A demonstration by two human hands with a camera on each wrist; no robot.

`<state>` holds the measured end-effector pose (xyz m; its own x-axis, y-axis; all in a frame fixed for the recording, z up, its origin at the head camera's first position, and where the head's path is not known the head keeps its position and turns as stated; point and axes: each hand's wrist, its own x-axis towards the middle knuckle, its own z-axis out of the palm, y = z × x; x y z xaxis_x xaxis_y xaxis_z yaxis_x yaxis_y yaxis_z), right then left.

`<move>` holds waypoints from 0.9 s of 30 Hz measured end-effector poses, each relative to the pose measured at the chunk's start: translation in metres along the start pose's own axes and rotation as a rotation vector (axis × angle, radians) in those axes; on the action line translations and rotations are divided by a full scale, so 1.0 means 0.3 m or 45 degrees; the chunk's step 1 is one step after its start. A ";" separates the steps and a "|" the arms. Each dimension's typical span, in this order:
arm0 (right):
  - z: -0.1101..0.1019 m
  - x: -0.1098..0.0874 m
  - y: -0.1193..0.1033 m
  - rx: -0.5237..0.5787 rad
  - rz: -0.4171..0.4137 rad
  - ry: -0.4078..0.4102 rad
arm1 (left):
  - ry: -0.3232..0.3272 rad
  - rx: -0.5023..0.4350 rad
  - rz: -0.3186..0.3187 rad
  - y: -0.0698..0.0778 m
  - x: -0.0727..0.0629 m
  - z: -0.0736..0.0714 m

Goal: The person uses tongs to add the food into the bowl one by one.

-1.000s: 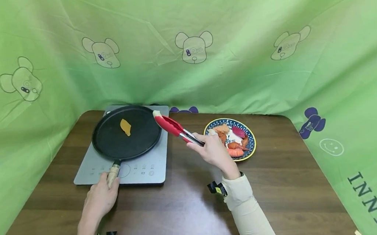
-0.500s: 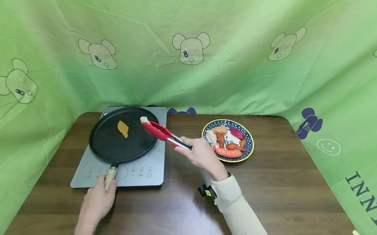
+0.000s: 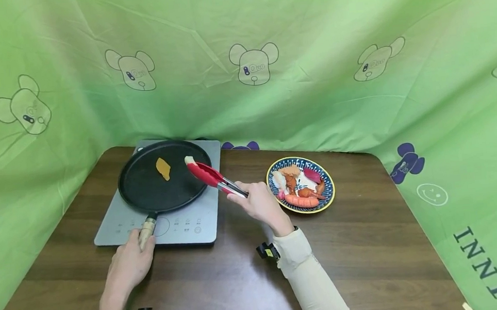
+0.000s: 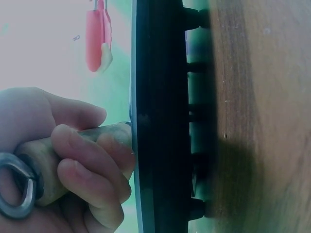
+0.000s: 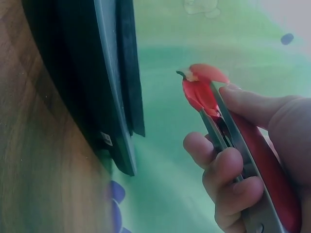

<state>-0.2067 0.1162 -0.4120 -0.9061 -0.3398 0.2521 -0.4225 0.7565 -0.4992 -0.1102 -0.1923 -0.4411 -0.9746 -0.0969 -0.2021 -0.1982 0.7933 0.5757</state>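
Note:
My left hand point(image 3: 128, 266) grips the wooden handle point(image 3: 147, 233) of a flat black frying pan point(image 3: 163, 191). Its curled fingers show round the handle in the left wrist view. An orange-yellow food piece point(image 3: 163, 169) lies in the pan. My right hand point(image 3: 261, 202) holds red-and-steel tongs point(image 3: 215, 177), squeezed nearly together. Between their red tips is a small pale food piece point(image 3: 189, 160), seen over the right part of the pan. In the right wrist view this piece point(image 5: 182, 74) has a dark green edge; its kind is unclear.
The pan stands on a grey induction cooktop point(image 3: 106, 234) at the table's left. To the right is a blue-patterned plate point(image 3: 329, 192) with several food pieces, among them a scored sausage point(image 3: 301, 201). A green curtain point(image 3: 315, 111) surrounds the wooden table point(image 3: 369, 243).
My right hand has moved left with the tongs and pale piece, bringing the tips over the pan; in the last half second it barely moved. My left hand stays on the handle.

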 end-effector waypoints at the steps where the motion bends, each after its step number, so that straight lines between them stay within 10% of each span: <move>1: 0.001 0.001 0.003 0.002 0.013 0.002 | 0.001 0.000 0.003 0.002 0.001 0.000; 27: 0.002 0.147 -0.055 -0.240 -0.016 -0.114 | 0.016 -0.008 0.008 0.012 -0.013 -0.004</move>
<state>-0.2399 0.0885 -0.3931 -0.9024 -0.3920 0.1787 -0.4303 0.8401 -0.3301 -0.1073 -0.1899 -0.4374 -0.9770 -0.0996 -0.1884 -0.1928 0.7899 0.5821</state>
